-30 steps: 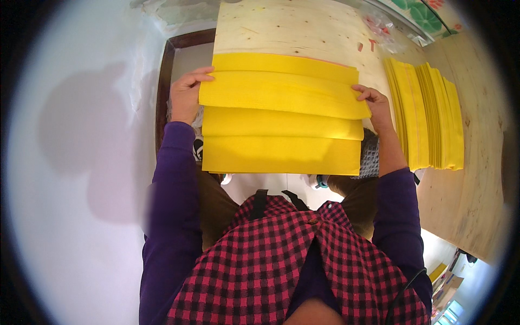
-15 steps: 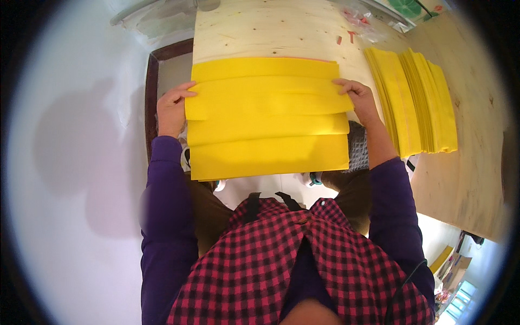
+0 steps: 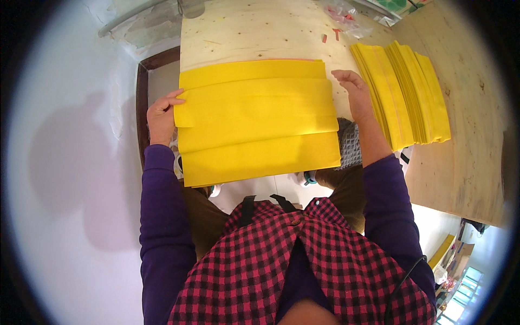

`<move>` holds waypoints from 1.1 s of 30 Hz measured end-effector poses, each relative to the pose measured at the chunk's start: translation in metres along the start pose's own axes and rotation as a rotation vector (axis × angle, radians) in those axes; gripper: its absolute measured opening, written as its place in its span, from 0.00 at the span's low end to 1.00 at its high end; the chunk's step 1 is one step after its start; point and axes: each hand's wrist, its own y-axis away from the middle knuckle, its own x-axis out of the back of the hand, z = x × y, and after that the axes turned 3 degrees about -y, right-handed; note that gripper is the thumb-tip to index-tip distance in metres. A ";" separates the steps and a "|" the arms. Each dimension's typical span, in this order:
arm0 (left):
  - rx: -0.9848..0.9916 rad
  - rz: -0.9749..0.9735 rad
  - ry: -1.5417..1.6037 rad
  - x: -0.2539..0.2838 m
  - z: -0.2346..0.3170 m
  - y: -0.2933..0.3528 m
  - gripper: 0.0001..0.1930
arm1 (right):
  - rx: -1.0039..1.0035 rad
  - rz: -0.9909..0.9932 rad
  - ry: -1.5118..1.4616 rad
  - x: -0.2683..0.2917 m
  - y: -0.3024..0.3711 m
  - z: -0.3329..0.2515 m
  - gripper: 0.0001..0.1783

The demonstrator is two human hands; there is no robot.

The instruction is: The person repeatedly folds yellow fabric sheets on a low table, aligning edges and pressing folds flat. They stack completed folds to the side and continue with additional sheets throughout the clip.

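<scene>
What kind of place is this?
Probably a small workshop or workroom: a plain wooden worktop, overlapping yellow sheets in front of the person, and folded yellow material gathered on the right.

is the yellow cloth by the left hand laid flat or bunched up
Laid flat in overlapping layers: the yellow cloth shows stepped edges running across it. One folded piece or several, I cannot tell.

The left hand [image 3: 163, 121] pinches layered yellow fabric [image 3: 254, 115], the right hand [image 3: 352, 89] apart.
</scene>
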 end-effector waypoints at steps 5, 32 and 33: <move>-0.039 -0.002 -0.022 0.001 -0.005 0.000 0.06 | 0.209 -0.140 0.316 -0.043 0.005 -0.026 0.17; -0.193 0.237 -0.189 0.014 0.057 0.002 0.12 | 0.496 -0.263 1.116 -0.111 0.034 0.005 0.37; -0.235 0.168 -0.263 0.004 0.067 0.003 0.14 | 0.503 -0.256 1.116 -0.111 0.035 0.005 0.37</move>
